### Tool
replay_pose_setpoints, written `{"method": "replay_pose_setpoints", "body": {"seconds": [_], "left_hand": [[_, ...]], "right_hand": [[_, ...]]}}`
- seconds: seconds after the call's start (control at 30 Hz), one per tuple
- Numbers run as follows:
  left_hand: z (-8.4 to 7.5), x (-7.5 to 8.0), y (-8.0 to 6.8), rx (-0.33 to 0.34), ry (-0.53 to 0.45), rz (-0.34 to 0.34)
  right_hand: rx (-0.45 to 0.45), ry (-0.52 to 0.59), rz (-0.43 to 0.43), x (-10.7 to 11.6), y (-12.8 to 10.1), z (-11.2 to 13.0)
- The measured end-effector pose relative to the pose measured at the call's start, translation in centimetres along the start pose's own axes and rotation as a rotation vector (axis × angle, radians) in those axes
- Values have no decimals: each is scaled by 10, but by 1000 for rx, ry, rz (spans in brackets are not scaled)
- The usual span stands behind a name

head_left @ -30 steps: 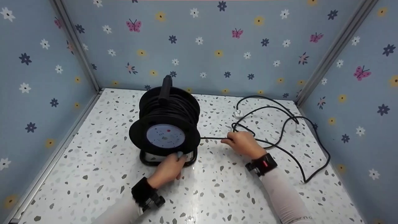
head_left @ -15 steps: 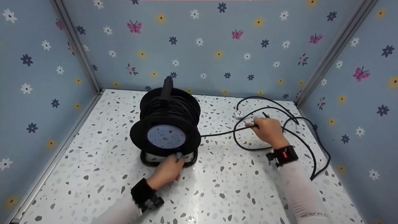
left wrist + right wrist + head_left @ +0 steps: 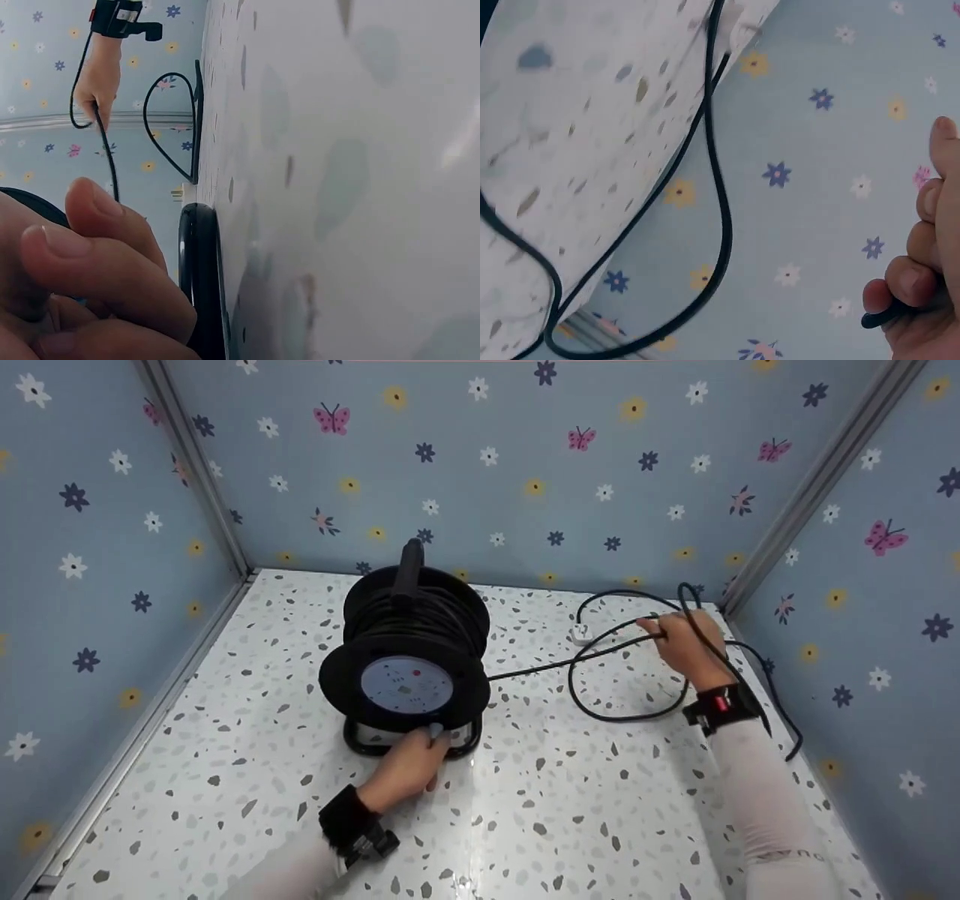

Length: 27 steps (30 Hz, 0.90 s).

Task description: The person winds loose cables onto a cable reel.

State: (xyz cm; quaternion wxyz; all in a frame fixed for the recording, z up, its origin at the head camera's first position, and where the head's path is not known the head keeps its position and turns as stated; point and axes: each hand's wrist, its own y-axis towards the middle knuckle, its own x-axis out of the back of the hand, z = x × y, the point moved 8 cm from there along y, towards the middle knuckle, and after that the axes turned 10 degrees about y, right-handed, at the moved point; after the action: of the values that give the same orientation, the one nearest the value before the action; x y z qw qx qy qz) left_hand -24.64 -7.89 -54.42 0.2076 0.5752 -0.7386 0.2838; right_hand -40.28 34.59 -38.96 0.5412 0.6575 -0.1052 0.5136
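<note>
A black cable reel (image 3: 409,660) with a round pale face stands upright on its tube stand (image 3: 199,277) at the middle of the speckled tabletop (image 3: 225,780). My left hand (image 3: 412,761) grips the reel's lower front rim, its curled fingers (image 3: 97,262) by a small blue-grey knob (image 3: 435,729). My right hand (image 3: 679,641) is raised near the back right corner and grips the black cable (image 3: 525,669), which runs taut from the reel to that hand. The fingers (image 3: 922,292) are curled round the cable. Loose cable loops (image 3: 720,195) lie and hang below that hand.
A white plug (image 3: 581,634) lies on the table beside the loops, near the back wall. Flowered blue walls close off the left, back and right sides. More slack cable (image 3: 780,712) trails along the right wall.
My right hand has moved right and back and has risen, drawing the cable out from the reel. The loose loops shifted with it. My left hand has stayed on the reel.
</note>
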Motion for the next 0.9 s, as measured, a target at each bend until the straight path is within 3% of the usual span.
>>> {"method": "replay_pose_setpoints", "body": {"seconds": [0.33,0.53,0.63,0.8,0.87,0.9], "left_hand": [[-3,2,0,-9,11,-4],[-3,2,1,-2,25,-4],[-3,2,1,-9,25,-3],[0,4,1,-22,19,-12],[2,5,0,-23,22,-12],[3,5,0,-24,22,-14]], "right_hand": [[345,-146,-190,58,19,-9],[338,-236,-172,81,18,-35],[217,-296,-122,88,18,-49],[-291,-385,-26,107,6,-95],[-430,-372,52,108,-4,-109],[-458,-354,93,107,-9,-114]]}}
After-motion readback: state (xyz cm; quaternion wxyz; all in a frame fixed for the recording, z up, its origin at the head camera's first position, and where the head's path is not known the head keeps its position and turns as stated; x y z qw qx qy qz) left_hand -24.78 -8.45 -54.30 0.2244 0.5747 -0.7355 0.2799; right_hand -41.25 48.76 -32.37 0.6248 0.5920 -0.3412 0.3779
